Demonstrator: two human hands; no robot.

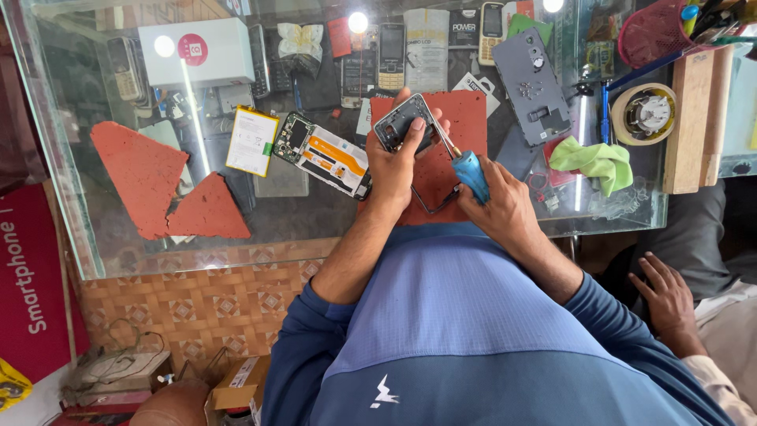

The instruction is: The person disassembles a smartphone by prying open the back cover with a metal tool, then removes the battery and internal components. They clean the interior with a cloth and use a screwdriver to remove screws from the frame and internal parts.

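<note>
My left hand grips a dark phone frame part, held tilted over a red mat on the glass counter. My right hand is closed on a blue-handled screwdriver, whose metal shaft points up toward the frame part's right edge. An opened phone with an orange-and-white battery lies just left of my left hand. A yellow-edged white battery lies further left.
A grey phone back cover, a green cloth and a tape roll lie right. A white box and old phones sit at the back. Red mat pieces lie left. Another person's hand rests lower right.
</note>
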